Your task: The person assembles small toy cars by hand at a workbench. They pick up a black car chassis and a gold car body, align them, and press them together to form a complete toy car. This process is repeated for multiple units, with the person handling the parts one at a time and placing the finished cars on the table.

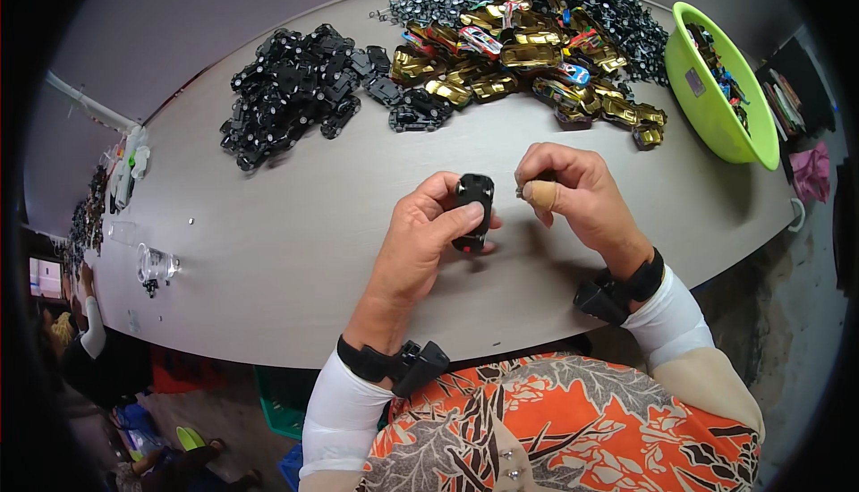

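Note:
My left hand [428, 228] is closed round a toy car [474, 210], its black underside turned up and a bit of red at its near end. The thumb lies flat across the middle of the base. Just to the right, apart from the car, my right hand [568, 190] is pinched shut on a small dark piece [521, 191], mostly hidden by the fingertips, so I cannot make out its kind. A tan covering wraps the right thumb. Both hands are above the table, nearer me than the heaps of parts.
Black car bases [295, 89] lie heaped at far left. Gold and coloured car bodies [532, 49] are piled at far centre, before many small wheel parts [429, 0]. A green basin [762, 134] holding cars stands at right. A clear cup [157, 264] lies left; another person's arm [91, 322] shows beyond.

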